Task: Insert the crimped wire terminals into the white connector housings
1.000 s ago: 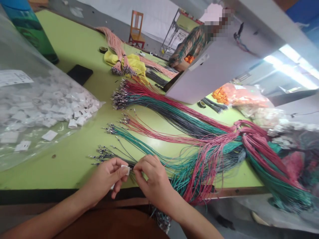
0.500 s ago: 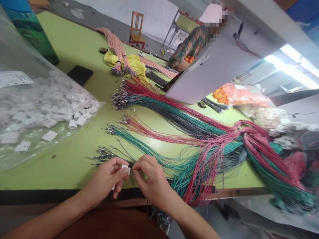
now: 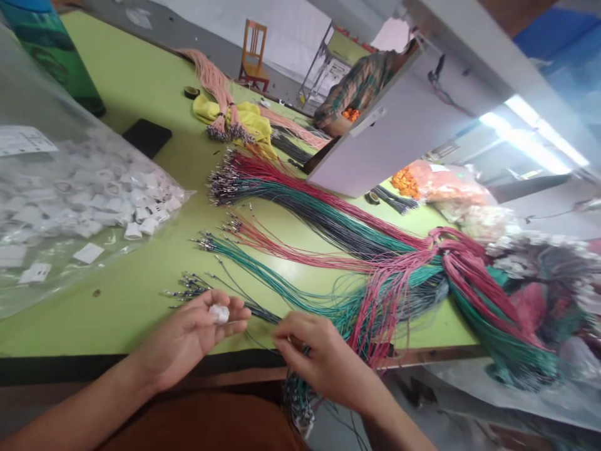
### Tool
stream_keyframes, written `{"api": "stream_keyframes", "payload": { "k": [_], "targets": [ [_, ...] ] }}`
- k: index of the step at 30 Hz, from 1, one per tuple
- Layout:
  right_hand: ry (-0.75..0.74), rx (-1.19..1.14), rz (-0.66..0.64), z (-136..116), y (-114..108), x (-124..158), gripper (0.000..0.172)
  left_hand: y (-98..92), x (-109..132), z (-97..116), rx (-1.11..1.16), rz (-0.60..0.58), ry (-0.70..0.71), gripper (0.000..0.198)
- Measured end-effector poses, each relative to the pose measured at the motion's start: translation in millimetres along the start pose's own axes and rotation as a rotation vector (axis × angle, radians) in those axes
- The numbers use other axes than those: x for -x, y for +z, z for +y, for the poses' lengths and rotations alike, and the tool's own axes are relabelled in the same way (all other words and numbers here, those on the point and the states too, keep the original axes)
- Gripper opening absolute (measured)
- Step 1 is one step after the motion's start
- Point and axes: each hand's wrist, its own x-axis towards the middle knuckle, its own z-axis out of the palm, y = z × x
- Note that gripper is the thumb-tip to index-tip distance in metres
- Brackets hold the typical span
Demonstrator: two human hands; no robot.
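My left hand (image 3: 201, 326) is turned palm up, with its fingers curled around a small white plastic connector (image 3: 220, 314). To the right, my right hand (image 3: 314, 351) has its thumb and fingertips pinched on what looks like a thin dark wire, mostly hidden by the fingers. Just behind the hands lie black wires (image 3: 263, 313) with metal terminals at their left ends. Beyond them are a loose group of green wires (image 3: 244, 258) and one of red wires (image 3: 282, 248). A thick bundle of red, green and black wires (image 3: 300, 200) stretches across the table behind.
A clear plastic bag (image 3: 94, 207) of white connectors covers the table's left side, near a black phone (image 3: 147, 138) and a blue-green bottle (image 3: 56, 56). A yellow cloth (image 3: 256, 122) lies farther back. A pale panel (image 3: 375, 138) rises at right; a person in a checked sleeve (image 3: 352, 88) sits behind.
My right hand has moved right and slightly down, away from the left. My left hand has rolled palm up with the white connector resting in its fingers. The view has shifted slightly.
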Motion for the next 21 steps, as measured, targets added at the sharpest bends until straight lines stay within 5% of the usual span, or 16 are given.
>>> {"api": "stream_keyframes", "payload": {
  "k": [3, 6, 10, 14, 19, 21],
  "targets": [
    [-0.002, 0.401, 0.167, 10.0, 40.8, -21.6, 0.013, -1.0, 0.8, -5.7, -0.192, 0.043, 0.022, 0.009],
    [-0.027, 0.449, 0.217, 21.3, 54.1, -27.8, 0.017, -4.1, 2.6, -12.4, -0.442, 0.030, 0.077, 0.010],
    [0.036, 0.099, 0.314, 23.2, 31.6, -17.4, 0.017, -8.4, 3.4, -20.0, -0.662, -0.050, 0.085, 0.011],
    [0.151, -0.227, 0.260, -0.9, 8.4, -8.2, 0.012, -11.5, 1.1, -24.1, -0.748, -0.090, 0.090, 0.014],
    [0.028, -0.617, -0.067, -38.3, 20.0, -19.1, 0.007, -14.0, -2.2, -23.5, -0.674, -0.058, 0.070, 0.040],
    [0.083, -0.715, -0.054, -37.6, 29.8, -28.7, 0.008, -13.5, -2.8, -21.8, -0.566, -0.032, 0.048, 0.039]
  ]
}}
